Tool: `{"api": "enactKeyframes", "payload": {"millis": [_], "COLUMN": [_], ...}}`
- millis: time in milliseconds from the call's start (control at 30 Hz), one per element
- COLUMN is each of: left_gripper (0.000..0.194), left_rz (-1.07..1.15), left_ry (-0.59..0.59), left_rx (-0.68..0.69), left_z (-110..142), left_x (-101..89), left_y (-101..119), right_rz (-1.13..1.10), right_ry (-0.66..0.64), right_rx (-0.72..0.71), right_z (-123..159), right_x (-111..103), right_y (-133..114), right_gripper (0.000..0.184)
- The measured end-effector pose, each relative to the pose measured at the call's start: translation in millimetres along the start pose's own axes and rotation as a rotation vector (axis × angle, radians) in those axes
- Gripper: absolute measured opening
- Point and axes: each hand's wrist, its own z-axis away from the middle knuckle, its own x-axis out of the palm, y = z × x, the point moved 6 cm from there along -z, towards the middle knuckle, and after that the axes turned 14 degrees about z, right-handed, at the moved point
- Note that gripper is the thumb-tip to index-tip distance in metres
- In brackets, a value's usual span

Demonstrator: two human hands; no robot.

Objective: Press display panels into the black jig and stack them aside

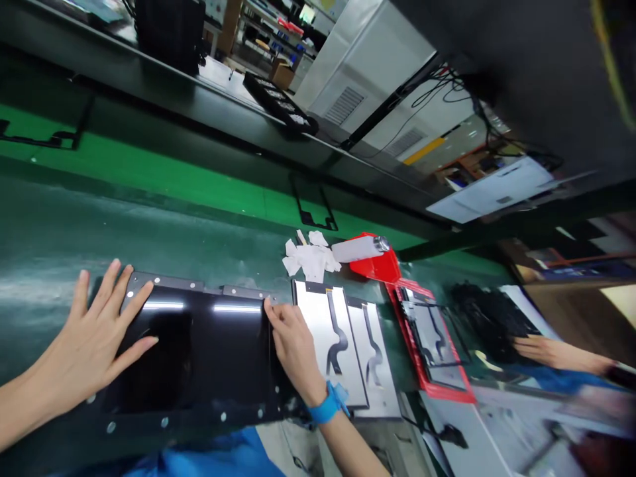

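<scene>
A glossy black screen panel (223,358) lies on the bench in a dark frame (193,285) dotted with round silver spots. My left hand (97,338) is spread over the panel's left side, fingers stretched out and palm down. At the upper right corner, my right hand (295,344) has its fingers curled together, the fingertips pressed against the panel's edge. A blue band (328,404) is around my right wrist. Just right of that hand lie two silver-backed display panels (315,318), each with a dark ribbon strip.
White paper scraps (312,258) and a pale bottle (358,248) on a red tray (380,265) sit behind the silver panels. Farther right is a red-edged tray (422,377) holding another panel. A co-worker's hand (546,351) touches dark material. Black brackets (318,215) lie on the green strip.
</scene>
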Motion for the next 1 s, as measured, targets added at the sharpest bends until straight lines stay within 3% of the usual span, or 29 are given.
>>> {"api": "enactKeyframes", "payload": {"millis": [133, 233, 367, 467, 633, 767, 933, 1000], "left_gripper": [0.077, 0.082, 0.086, 0.087, 0.082, 0.079, 0.074, 0.08], "left_rz": [0.127, 0.245, 0.28, 0.248, 0.211, 0.159, -0.03, -0.084], "left_ry": [-0.127, -0.256, -0.363, -0.375, -0.288, -0.291, -0.146, -0.103], "left_rx": [-0.008, 0.012, -0.006, -0.003, -0.065, -0.103, -0.084, -0.067], "left_z": [31.7, 58.4, 68.8, 61.6, 48.3, 48.7, 51.1, 52.4], "left_x": [2.7, 7.5, 7.0, 2.0, -5.7, -6.7, -7.4, -4.7], "left_y": [-12.2, -27.2, -37.3, -22.4, 12.8, 22.7, 25.7, 26.2], "right_rz": [-0.296, -0.413, -0.427, -0.364, -0.263, -0.088, 0.326, 0.315], "right_ry": [-0.152, -0.359, -0.509, -0.579, -0.434, -0.26, -0.049, 0.023], "right_rx": [0.189, 0.353, 0.33, 0.263, 0.224, 0.11, -0.166, -0.241], "right_z": [39.2, 69.4, 69.7, 61.9, 72.7, 72.9, 10.2, -21.1], "right_x": [-6.6, 2.9, 5.4, 6.7, 13.8, 9.6, -20.5, -28.5], "right_y": [2.4, 6.2, 6.4, 4.9, 3.6, 3.8, -15.6, -32.2], "right_gripper": [0.049, 0.086, 0.104, 0.107, 0.076, 0.059, 0.048, 0.044]}}
